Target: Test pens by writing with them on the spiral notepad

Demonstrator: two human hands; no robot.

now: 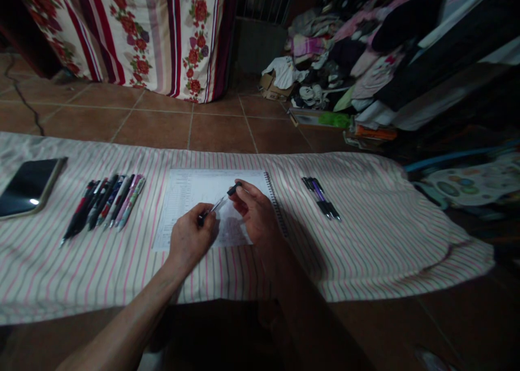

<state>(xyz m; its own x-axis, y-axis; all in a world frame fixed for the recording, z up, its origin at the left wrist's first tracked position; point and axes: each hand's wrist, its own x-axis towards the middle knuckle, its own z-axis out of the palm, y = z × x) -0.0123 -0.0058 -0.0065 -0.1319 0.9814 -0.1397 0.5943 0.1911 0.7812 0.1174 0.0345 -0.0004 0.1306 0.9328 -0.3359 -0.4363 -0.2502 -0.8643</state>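
Note:
My left hand is closed around a pen, whose dark end shows between thumb and fingers. The pen's pale, see-through part points up and right towards my right hand. There, my fingertips pinch a short black pen piece, perhaps a cap or grip. It meets the tip of the clear part; I cannot tell whether the two are joined. Both hands are above an open spiral notebook with printed or written pages.
Several pens lie side by side left of the notebook, beyond them a phone. A smaller group of black and purple pens lies to the right. A striped cloth covers the surface. Behind are a flowered curtain and piled clothes.

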